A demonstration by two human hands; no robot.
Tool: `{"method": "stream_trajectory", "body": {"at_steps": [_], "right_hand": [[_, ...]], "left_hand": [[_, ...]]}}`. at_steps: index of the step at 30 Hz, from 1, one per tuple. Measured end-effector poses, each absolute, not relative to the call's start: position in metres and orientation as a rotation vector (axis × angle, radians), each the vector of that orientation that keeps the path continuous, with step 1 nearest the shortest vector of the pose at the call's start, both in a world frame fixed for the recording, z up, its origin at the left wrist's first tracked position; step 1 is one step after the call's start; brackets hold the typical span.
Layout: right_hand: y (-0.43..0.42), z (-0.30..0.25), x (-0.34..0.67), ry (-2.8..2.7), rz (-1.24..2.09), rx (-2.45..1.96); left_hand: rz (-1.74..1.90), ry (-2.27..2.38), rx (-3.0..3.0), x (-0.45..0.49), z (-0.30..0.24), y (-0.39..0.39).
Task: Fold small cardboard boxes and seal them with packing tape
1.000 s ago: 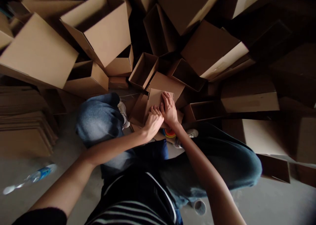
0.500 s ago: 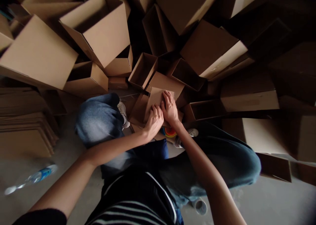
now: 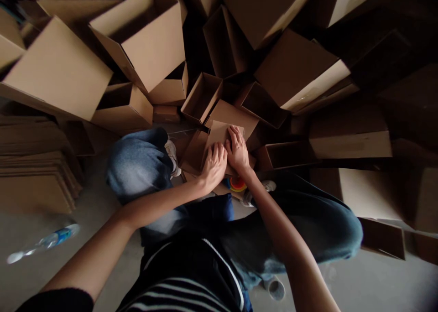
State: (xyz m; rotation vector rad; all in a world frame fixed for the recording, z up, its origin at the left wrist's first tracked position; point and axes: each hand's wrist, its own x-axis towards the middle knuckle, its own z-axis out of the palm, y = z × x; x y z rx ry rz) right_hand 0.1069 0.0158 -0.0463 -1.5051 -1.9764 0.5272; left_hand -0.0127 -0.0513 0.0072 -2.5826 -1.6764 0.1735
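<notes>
A small brown cardboard box point(image 3: 219, 134) lies on the floor between my knees, its flaps folded flat on top. My left hand point(image 3: 214, 166) rests on the near part of the flaps with its fingers stretched out flat. My right hand point(image 3: 237, 151) lies beside it on the right, fingers also flat and pressing on the cardboard. The two hands touch at the thumbs. A roll of tape with a red and orange core point(image 3: 237, 183) sits on the floor just under my right wrist.
Several open cardboard boxes point(image 3: 147, 43) are heaped all round the far side. Flat cardboard sheets point(image 3: 34, 175) are stacked at the left. A plastic water bottle point(image 3: 44, 242) lies on the concrete floor at the lower left. A small cup point(image 3: 275, 288) stands by my right leg.
My left hand has uncurled from a loose fist and slid forward, its fingers now flat on the box. My right hand has stayed on the flaps.
</notes>
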Motion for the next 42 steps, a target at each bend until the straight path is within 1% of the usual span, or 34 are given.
{"method": "stream_trajectory", "body": {"at_steps": [21, 27, 42], "right_hand": [[0.0130, -0.0428, 0.1050, -1.972, 0.548, -1.519], [0.0112, -0.0421, 0.1065, -1.973, 0.522, -1.497], [0.0101, -0.0416, 0.1082, -1.963, 0.551, -1.509]], "left_hand": [[0.208, -1.726, -2.610, -0.0116, 0.0071, -0.0507], [0.132, -1.734, -2.624, -0.0103, 0.0038, -0.0511], [0.083, -1.731, -2.626, -0.0104, 0.0061, -0.0521]]}}
